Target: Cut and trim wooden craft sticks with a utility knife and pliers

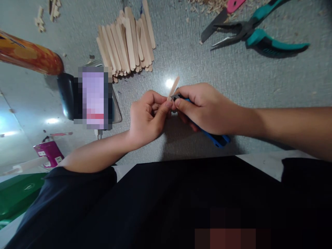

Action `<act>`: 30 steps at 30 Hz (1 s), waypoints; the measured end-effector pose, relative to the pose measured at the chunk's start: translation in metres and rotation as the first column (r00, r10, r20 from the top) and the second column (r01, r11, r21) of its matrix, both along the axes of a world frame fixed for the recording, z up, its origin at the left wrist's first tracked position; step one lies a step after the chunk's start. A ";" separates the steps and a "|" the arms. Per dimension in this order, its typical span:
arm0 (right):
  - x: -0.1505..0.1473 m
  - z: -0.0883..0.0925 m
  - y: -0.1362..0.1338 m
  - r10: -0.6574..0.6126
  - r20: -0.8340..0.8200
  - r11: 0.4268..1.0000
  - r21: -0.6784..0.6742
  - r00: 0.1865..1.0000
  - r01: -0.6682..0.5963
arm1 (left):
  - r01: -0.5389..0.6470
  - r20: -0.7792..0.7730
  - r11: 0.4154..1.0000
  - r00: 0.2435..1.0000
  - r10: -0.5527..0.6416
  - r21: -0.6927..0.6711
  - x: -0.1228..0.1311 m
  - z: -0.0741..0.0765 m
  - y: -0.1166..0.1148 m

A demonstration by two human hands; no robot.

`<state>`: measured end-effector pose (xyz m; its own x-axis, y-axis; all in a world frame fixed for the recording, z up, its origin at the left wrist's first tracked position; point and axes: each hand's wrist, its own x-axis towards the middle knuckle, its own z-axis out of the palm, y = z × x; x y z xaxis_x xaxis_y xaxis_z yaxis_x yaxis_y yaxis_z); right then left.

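Between the thumb and fingers of my left hand [149,116] is a wooden craft stick [174,86], its rounded end pointing up and to the right. My right hand [204,107] is wrapped round a blue utility knife [214,137], whose handle sticks out below the palm. The knife's metal tip meets the stick, or lies right beside it, close to my left thumb; the fingers hide the exact contact. A pile of similar craft sticks [129,45] lies on the table beyond my hands.
At the upper right lie teal-handled pliers [246,31] and a pink-handled blade [214,26] near wood scraps [210,5]. On the left are an orange can [31,53], a dark rounded object [65,97], a blurred-out phone [94,97] and a purple box [48,152].
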<state>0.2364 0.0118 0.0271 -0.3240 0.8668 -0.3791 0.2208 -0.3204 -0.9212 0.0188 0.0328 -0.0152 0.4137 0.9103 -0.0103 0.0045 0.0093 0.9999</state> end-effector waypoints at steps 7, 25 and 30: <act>0.004 0.001 0.002 0.010 -0.230 0.999 -0.033 0.973 -0.018 | 0.037 0.120 0.992 0.992 -0.022 -0.123 0.005 0.014 0.005; 0.004 0.001 -0.003 -0.099 -0.237 0.993 -0.088 0.967 0.080 | 0.007 0.078 0.975 0.997 0.011 -0.224 0.007 0.014 0.001; 0.002 0.001 -0.002 -0.123 -0.224 0.991 -0.085 0.967 0.107 | -0.025 0.058 0.976 0.998 0.038 -0.218 0.006 0.010 0.001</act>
<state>0.2388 0.0094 0.0286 -0.3089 0.8765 -0.3692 -0.0351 -0.3984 -0.9165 0.0244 0.0335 -0.0053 0.3910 0.9017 -0.1845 -0.0606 0.2252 0.9724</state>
